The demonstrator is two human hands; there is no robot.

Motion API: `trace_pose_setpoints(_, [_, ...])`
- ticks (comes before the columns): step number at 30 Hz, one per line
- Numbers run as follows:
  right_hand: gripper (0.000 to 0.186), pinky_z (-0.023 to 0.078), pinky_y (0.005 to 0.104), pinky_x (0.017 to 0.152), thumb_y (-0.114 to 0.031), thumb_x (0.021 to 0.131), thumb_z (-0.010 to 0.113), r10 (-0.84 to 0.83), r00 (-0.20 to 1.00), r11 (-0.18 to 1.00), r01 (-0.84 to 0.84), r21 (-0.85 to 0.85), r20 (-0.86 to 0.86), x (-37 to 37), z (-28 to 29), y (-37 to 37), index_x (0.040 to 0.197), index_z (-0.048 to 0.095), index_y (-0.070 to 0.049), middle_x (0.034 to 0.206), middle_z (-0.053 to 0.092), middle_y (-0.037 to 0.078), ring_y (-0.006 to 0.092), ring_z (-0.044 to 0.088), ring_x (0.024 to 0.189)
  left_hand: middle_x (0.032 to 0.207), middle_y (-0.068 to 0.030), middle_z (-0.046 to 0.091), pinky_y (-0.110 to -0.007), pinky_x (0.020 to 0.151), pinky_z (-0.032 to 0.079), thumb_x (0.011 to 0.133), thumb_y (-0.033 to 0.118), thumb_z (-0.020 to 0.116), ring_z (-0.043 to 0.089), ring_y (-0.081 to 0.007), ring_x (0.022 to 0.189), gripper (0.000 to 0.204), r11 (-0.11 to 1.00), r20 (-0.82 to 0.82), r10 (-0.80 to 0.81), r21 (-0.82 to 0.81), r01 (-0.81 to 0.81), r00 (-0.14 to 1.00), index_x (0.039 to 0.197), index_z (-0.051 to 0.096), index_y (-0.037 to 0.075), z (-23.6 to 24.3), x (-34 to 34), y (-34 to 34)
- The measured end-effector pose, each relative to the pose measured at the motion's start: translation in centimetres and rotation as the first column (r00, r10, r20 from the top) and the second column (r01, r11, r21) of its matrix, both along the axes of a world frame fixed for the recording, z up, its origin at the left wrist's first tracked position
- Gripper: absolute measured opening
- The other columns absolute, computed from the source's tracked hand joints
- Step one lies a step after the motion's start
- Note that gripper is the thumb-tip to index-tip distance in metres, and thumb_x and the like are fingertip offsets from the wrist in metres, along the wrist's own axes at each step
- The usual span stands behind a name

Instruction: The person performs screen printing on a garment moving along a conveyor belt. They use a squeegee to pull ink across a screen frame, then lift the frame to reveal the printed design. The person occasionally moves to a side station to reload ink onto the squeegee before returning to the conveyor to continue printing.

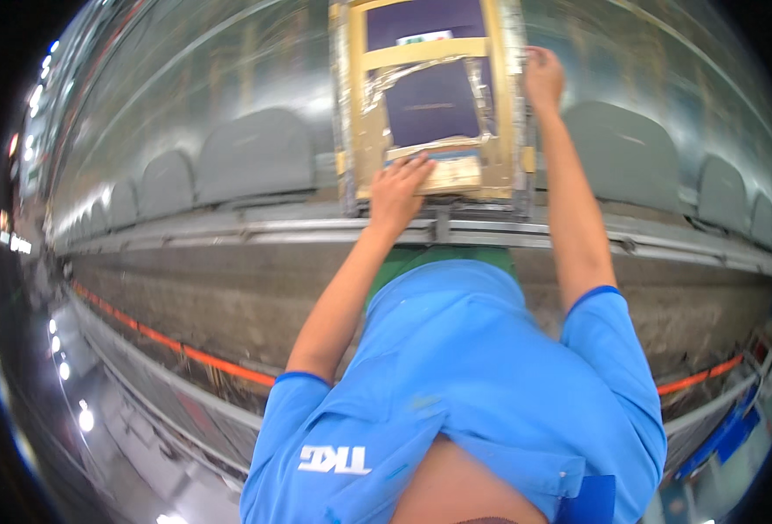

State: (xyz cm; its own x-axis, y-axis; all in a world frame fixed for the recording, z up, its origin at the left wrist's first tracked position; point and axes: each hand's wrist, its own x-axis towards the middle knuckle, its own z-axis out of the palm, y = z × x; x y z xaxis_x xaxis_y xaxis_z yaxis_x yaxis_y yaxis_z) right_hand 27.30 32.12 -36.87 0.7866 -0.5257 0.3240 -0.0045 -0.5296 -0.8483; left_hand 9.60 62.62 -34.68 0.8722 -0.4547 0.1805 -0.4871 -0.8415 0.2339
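Note:
A flat screen-printing frame (344, 105) with tan tape and dark blue panels lies ahead of me on a long glossy surface. My left hand (395, 194) reaches over the left end of a pale wooden-looking block (456, 176) at the frame's near end. Its fingers lie across the block's top, and the thumb is hidden. Farther away, my right hand (545, 80) is at the frame's right edge with its fingers curled in against the rail. What its fingertips touch is blurred.
Grey rounded flat panels (259, 153) stand in a row to both sides of the frame. A metal rail (316, 230) runs along the near edge of the surface. Behind me on the left, an orange strip (194, 351) follows another grey rail.

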Motion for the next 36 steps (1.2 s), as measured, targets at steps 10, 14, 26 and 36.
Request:
trace_pose_setpoints(10, [0.029, 0.049, 0.0465, 0.085, -0.028, 0.1, 0.048, 0.103, 0.995, 0.995, -0.103, 0.015, -0.009, -2.5, 7.5, -3.8, 0.108, 0.065, -0.006, 0.101, 0.068, 0.019, 0.0398, 0.063, 0.099, 0.131, -0.0053, 0.063, -0.044, 0.097, 0.043, 0.067, 0.005, 0.073, 0.058, -0.0278, 0.12, 0.061, 0.975, -0.05, 0.022, -0.218, -0.032, 0.999, 0.126, 0.065, 0.018, 1.2, 1.6, -5.3])
trace_pose_setpoints(14, [0.023, 0.05, 0.0436, 0.072, -0.024, 0.098, 0.053, 0.084, 0.993, 0.972, -0.099, 0.213, 0.079, 0.1, 7.3, 0.3, 0.103, 0.066, -0.006, 0.086, 0.068, 0.02, 0.0367, 0.066, 0.079, 0.129, -0.0037, 0.065, -0.041, 0.099, 0.045, 0.068, -0.002, 0.07, 0.058, -0.0284, 0.12, 0.061, 0.991, -0.066, 0.07, -0.112, -0.077, 0.995, 0.125, 0.066, 0.016, 5.8, 2.4, -2.3])
trace_pose_setpoints(26, [0.023, 0.051, 0.0415, 0.081, -0.026, 0.098, 0.054, 0.057, 0.998, 0.984, -0.051, 0.174, -0.032, -6.7, 24.5, -32.6, 0.107, 0.067, -0.009, 0.096, 0.07, 0.016, 0.0312, 0.067, 0.091, 0.129, 0.0023, 0.065, -0.04, 0.094, 0.046, 0.071, -0.006, 0.06, 0.061, -0.0218, 0.118, 0.061, 1.0, 0.13, -0.017, 0.021, 0.015, 0.991, 0.125, 0.066, 0.022, 24.0, -8.3, -32.2])
trace_pose_setpoints(36, [0.024, 0.05, 0.0403, 0.075, -0.024, 0.096, 0.054, 0.045, 0.985, 0.993, -0.025, 0.119, -0.168, -10.0, 28.1, -33.8, 0.105, 0.068, -0.007, 0.087, 0.071, 0.017, 0.0311, 0.067, 0.078, 0.095, -0.0067, 0.073, -0.04, 0.078, 0.055, 0.081, 0.017, 0.065, 0.069, -0.0278, 0.086, 0.04, 0.982, -0.178, 0.137, 0.153, -0.11, 0.974, 0.117, 0.071, 0.034, 32.4, 10.6, -35.9])
